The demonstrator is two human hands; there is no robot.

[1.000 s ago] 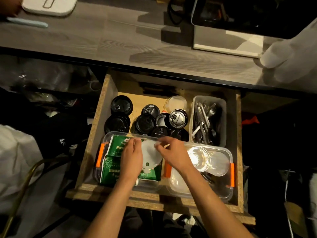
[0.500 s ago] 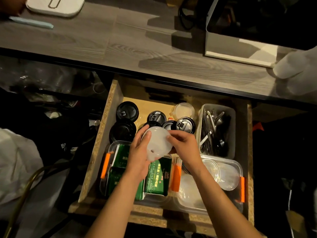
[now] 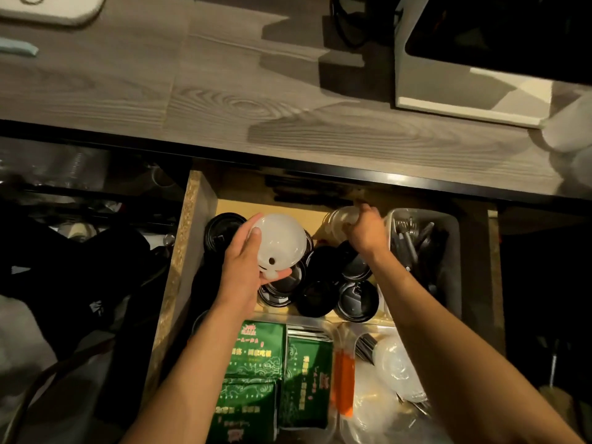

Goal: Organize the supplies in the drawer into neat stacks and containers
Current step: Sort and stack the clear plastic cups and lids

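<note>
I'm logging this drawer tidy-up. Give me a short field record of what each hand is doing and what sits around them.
left hand: holds translucent white round plastic lid above black round cup lids
right hand: grips clear plastic cup stack at drawer back
grey cutlery bin: right of right hand
green packets: in clear front container

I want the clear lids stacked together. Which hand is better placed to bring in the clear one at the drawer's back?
Right hand: it already rests on that clear lid. The left hand is busy holding the white lid.
</note>
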